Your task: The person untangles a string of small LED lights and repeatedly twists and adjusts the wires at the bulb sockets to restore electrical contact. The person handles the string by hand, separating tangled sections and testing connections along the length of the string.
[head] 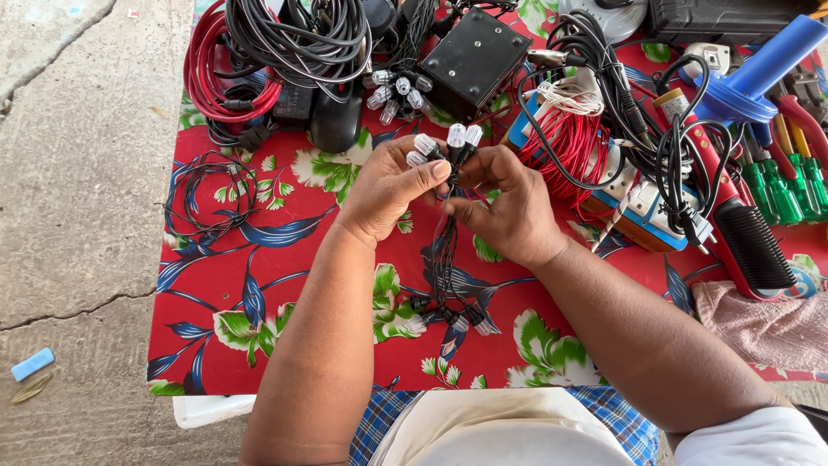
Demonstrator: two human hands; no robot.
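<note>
the left hand (388, 185) and right hand (509, 207) meet above the red floral cloth (259, 285); fingers of both pinch a bunch of small clear bulbs (448, 142) on thin black wires (444, 259) that hang down to the cloth, more bulbs lying at their lower end; the slack strands could likely tangle or snag on the loose loops there, and a hard tug might pull a bulb off its lead; bulbs look glossy, faceted plastic; wires thin, limp; the black box (474, 56) behind is matte, square.
</note>
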